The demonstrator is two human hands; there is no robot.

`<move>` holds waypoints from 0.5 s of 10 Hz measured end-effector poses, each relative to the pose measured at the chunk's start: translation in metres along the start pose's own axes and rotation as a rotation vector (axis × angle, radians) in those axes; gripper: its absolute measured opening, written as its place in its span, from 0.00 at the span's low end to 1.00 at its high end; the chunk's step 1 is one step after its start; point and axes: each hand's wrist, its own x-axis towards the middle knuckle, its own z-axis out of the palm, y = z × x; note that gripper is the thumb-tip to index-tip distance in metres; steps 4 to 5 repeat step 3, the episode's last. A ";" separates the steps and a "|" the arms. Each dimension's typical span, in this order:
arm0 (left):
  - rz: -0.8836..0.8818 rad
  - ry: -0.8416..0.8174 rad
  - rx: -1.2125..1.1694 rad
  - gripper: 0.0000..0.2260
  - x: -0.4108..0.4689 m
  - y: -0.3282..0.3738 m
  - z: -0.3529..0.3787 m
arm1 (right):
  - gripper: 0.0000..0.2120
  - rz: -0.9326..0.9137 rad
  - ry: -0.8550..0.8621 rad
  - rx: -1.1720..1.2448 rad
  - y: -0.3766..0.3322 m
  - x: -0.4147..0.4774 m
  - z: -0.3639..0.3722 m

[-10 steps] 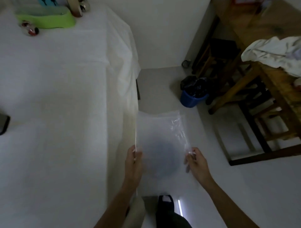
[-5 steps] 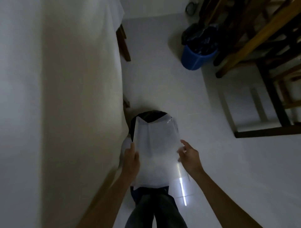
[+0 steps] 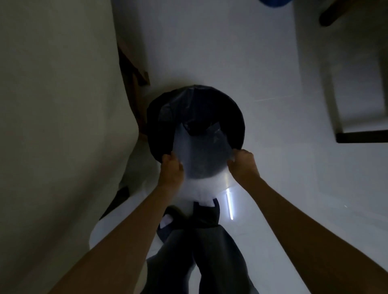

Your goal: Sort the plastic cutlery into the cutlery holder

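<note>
Nearest the camera, grey trousers [image 3: 210, 258] run down to a dark slipper [image 3: 165, 228] over a white sock, standing on the pale floor [image 3: 273, 73]. 2 bare forearms reach away from the body.

The 2 hands are held apart with a clear plastic bag [image 3: 203, 159] stretched between them. The left hand [image 3: 171, 169] pinches the bag's left edge with curled fingers. The right hand [image 3: 242, 165] grips the right edge, knuckles up.

The bag is thin, see-through and slightly milky, flat and limp, with a few creases catching light near its right side. Its near end hangs down toward the feet. Its far end, with a notched edge, lies over the near half of the mouth of a round black bin [image 3: 235, 113] lined with dark plastic. Nothing can be made out inside the bag. Where the plastic cutlery and the cutlery holder are, this dim view does not tell.

A bright streak of reflected light [image 3: 229, 203] marks the floor just right of the feet.

On the left, a pale cloth [image 3: 58, 105] drapes over the worktop's side, with a brown wooden leg [image 3: 134, 69] showing beside it.

Far right stands a dark wooden frame [image 3: 361, 136], and a blue bucket [image 3: 273, 1] just shows at the far edge.
</note>
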 end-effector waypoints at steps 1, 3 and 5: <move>0.000 -0.048 0.058 0.22 -0.014 0.005 -0.007 | 0.19 -0.033 -0.037 -0.061 0.000 -0.014 -0.003; 0.120 -0.130 0.250 0.28 -0.100 0.047 -0.070 | 0.32 -0.209 -0.118 -0.328 -0.021 -0.088 -0.064; 0.120 -0.130 0.250 0.28 -0.100 0.047 -0.070 | 0.32 -0.209 -0.118 -0.328 -0.021 -0.088 -0.064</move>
